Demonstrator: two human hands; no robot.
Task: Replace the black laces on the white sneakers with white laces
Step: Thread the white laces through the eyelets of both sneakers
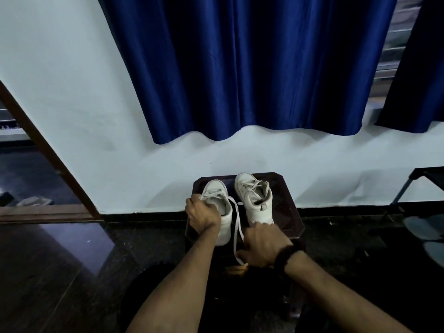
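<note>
We see the stool (292, 195) crowded: two sneakers (255, 200) fill its top, a bare strip right of them, wall (168, 179) close behind.

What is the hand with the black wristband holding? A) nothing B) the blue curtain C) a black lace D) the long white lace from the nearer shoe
D: the right hand, the one with the black wristband, pinches the loose ends of the white lace that trails from the left sneaker, which the left hand holds by its side.
</note>
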